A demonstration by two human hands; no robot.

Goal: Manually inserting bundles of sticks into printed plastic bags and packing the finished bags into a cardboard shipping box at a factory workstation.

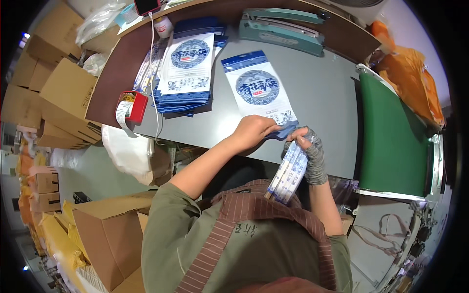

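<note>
A white, blue-topped pouch point(258, 88) lies near a tilted patterned bundle point(289, 173).

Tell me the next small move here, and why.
Perhaps guide the wrapped chopstick bundle into the near end of the printed bag: the left hand pinches that end, while the gloved right hand holds the bundle close beside it.

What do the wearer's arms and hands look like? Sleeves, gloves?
Olive-green sleeves end near the elbows, leaving the forearms bare. Left hand: uncovered. Right hand: grey, wrinkled fingerless covering reaching past the wrist.
</note>
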